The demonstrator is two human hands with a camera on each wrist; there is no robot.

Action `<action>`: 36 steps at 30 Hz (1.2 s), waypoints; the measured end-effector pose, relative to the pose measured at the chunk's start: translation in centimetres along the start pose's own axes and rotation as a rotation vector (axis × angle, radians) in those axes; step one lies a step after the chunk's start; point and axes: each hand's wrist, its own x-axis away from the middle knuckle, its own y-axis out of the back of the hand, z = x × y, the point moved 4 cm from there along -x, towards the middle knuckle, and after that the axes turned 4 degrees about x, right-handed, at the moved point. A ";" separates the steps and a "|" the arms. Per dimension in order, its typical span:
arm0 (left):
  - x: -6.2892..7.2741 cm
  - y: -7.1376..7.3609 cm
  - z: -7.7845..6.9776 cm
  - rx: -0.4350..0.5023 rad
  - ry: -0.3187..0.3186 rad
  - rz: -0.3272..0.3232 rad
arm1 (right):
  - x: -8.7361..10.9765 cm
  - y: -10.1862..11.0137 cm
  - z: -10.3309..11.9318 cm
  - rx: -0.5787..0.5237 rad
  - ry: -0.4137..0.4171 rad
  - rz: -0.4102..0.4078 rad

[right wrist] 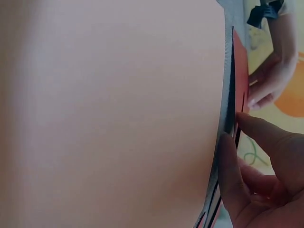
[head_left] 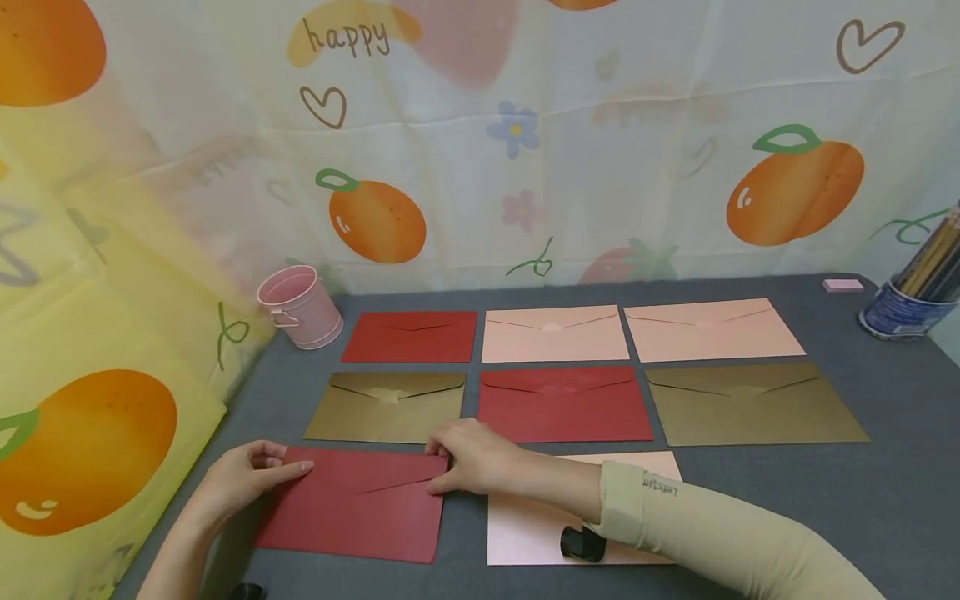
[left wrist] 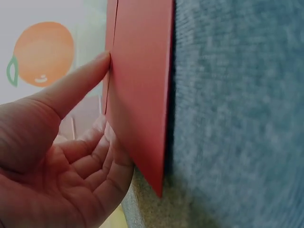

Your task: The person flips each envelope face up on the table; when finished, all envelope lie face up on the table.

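Observation:
A large red envelope (head_left: pixel 352 517) lies front left, its flap line facing up. My left hand (head_left: pixel 238 482) pinches its upper left corner, thumb on top and the other fingers beneath. At the upper right corner my right hand (head_left: pixel 476 457) pinches the same envelope. In the left wrist view the red envelope (left wrist: pixel 142 85) stands slightly off the cloth along its near edge. The right wrist view has the right hand (right wrist: pixel 266 175) at its edge, with a pale pink envelope (right wrist: pixel 118 114) filling much of the frame. That pink envelope lies under my right forearm.
Behind are a small red envelope (head_left: pixel 408 337), two pink envelopes (head_left: pixel 555 343), two gold envelopes (head_left: pixel 386 417) and another red envelope (head_left: pixel 562 412), laid in rows. A pink bucket (head_left: pixel 300 308) stands back left; a pencil holder (head_left: pixel 903 312) and pink eraser (head_left: pixel 843 285) are back right.

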 end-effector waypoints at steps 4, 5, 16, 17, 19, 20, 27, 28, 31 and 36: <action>0.0 0.0 -0.3 -0.075 -0.018 -0.037 | 0.0 0.0 0.1 0.012 0.021 -0.020; 0.0 0.0 -0.4 -0.092 -0.024 -0.046 | 0.1 0.0 0.1 0.015 0.026 -0.023; 0.7 -0.4 -2.4 -0.204 -0.194 -0.167 | 2.1 1.1 -1.0 -0.160 0.022 0.011; 0.9 -0.7 -3.1 -0.204 -0.238 -0.193 | 2.4 1.4 -1.2 -0.174 0.021 0.008; 1.5 -1.4 -4.7 -0.187 -0.346 -0.257 | 3.3 2.0 -1.6 -0.208 0.013 -0.002; 1.9 -1.9 -5.7 -0.165 -0.396 -0.285 | 3.8 2.4 -1.7 -0.222 0.010 -0.012; 4.4 -7.1 -12.8 -0.055 -0.793 -0.323 | 8.1 5.4 -3.7 -0.160 0.015 -0.085; 4.7 -8.0 -13.6 -0.062 -0.836 -0.281 | 8.8 5.8 -4.1 -0.138 0.019 -0.092; 5.8 -10.6 -15.7 -0.123 -0.915 -0.103 | 11.0 6.7 -5.3 -0.075 0.028 -0.103; 7.2 -14.7 -17.3 -0.332 -1.053 0.191 | 15.0 7.3 -7.1 0.021 0.009 -0.055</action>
